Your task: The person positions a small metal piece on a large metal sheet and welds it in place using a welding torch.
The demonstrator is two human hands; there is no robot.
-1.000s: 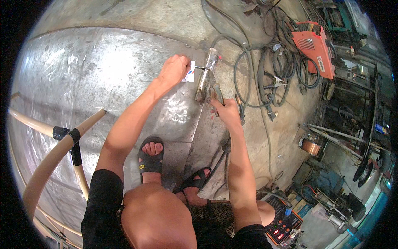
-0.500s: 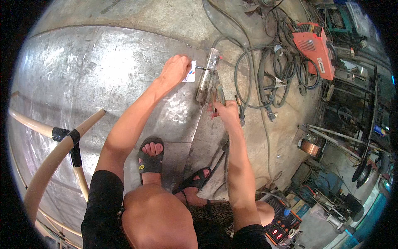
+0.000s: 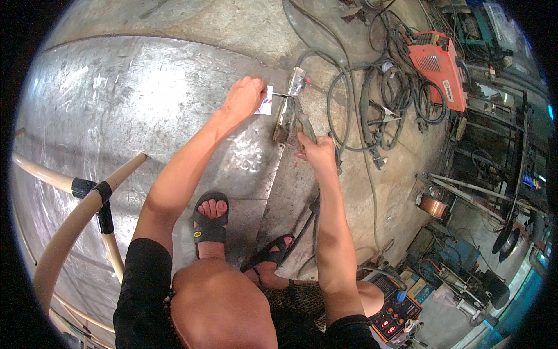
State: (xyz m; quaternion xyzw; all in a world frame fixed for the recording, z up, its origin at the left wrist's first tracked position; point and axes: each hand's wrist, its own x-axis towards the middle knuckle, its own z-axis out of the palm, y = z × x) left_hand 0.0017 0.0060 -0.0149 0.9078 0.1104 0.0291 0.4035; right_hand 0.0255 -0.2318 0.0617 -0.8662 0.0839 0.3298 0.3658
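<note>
My left hand [image 3: 245, 96] is closed over the steel sheet, on a thin metal rod [image 3: 283, 94] that sticks out to the right. A white card with red and blue marks [image 3: 265, 106] shows beside its fingers; whether the hand holds the card too I cannot tell. My right hand [image 3: 318, 153] is wrapped round the greenish handle of a pair of pliers [image 3: 307, 124]. The jaws point up and left toward the rod's far end, beside a shiny metal bar [image 3: 297, 81]. Whether the jaws grip the rod is too small to tell.
The steel sheet [image 3: 174, 110] covers the floor at left, with a beige tube frame [image 3: 75, 230] near it. Black cables [image 3: 349, 110] lie coiled at right by a red welding machine [image 3: 436, 70]. A control box with lit digits [image 3: 389, 317] stands near my right knee.
The fingers of my right hand have drawn in, and the pliers' handles are closer together. My left hand has stayed nearly still.
</note>
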